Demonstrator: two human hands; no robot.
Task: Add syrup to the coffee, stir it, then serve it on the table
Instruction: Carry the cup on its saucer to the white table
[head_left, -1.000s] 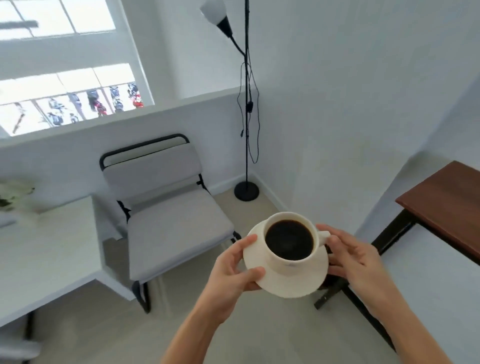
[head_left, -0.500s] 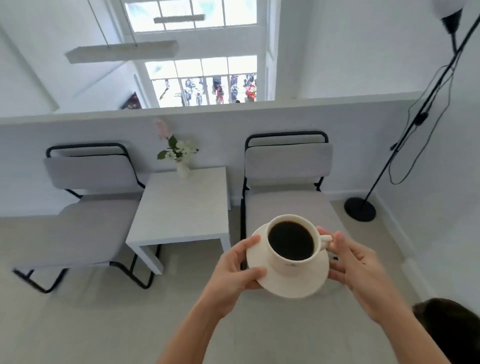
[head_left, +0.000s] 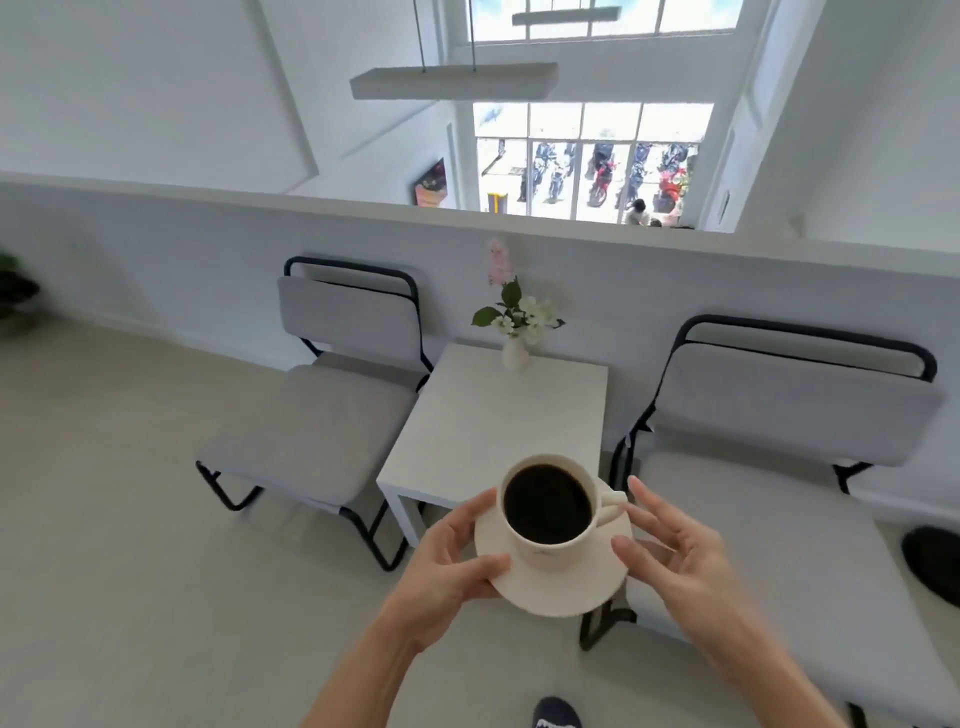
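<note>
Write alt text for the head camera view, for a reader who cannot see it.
Two bare hands carry a white cup of black coffee on a white saucer: the left hand grips the saucer's rim, the right hand steadies its other side with fingers spread. Just ahead stands a small white table bearing a vase of flowers, with a grey chair on each side.

Cup (head_left: 550, 540): glazed ceramic, cream, smooth, slight sheen. Saucer (head_left: 566, 590): same. Table (head_left: 493, 421), centre frame: white, smooth, matt. Chairs (head_left: 322, 415), left and right: grey cloth on black metal tube. Vase (head_left: 515, 355): white, smooth.
</note>
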